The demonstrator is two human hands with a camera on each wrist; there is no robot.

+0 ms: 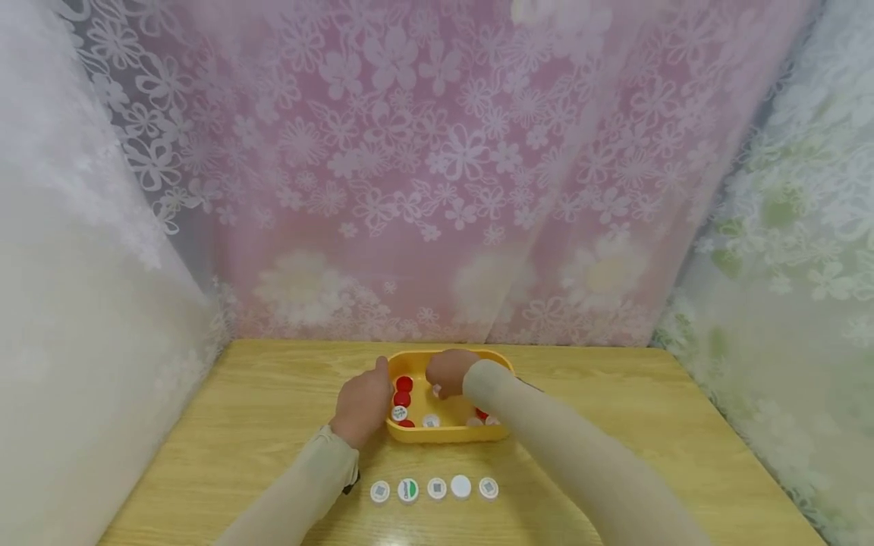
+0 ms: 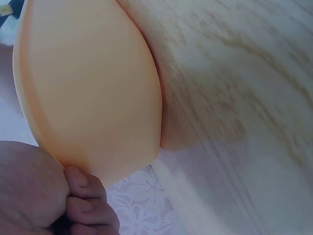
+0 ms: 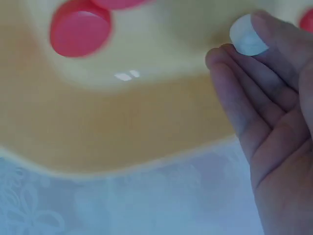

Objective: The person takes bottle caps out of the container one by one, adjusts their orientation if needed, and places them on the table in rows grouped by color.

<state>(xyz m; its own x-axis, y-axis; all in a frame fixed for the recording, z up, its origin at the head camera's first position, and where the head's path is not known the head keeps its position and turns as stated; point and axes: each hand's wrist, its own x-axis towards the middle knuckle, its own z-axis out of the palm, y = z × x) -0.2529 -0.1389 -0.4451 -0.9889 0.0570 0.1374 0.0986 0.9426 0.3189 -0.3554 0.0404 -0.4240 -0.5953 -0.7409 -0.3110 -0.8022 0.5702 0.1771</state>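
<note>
A yellow plastic basin point(image 1: 444, 434) stands on the wooden table with loose bottle caps inside. At its left end my left hand point(image 1: 362, 402) grips the rim; in the left wrist view the fingers point(image 2: 88, 208) curl at the basin's wall point(image 2: 98, 93). My right hand point(image 1: 452, 371) reaches inside over the far side. Between its thumb and fingers it pinches a white bottle cap point(image 3: 246, 36), as the right wrist view shows. Red caps point(image 1: 402, 399) and a white cap point(image 1: 399, 413) lie along the basin's left side, and another white cap point(image 1: 430, 421) near its front wall.
In front of the basin, several white caps form a row on the table point(image 1: 273, 425), one with green print point(image 1: 408, 491). More caps point(image 1: 492, 420) lie in the basin's front right corner, partly behind my right sleeve. Floral curtains point(image 1: 437, 189) hang behind and at both sides.
</note>
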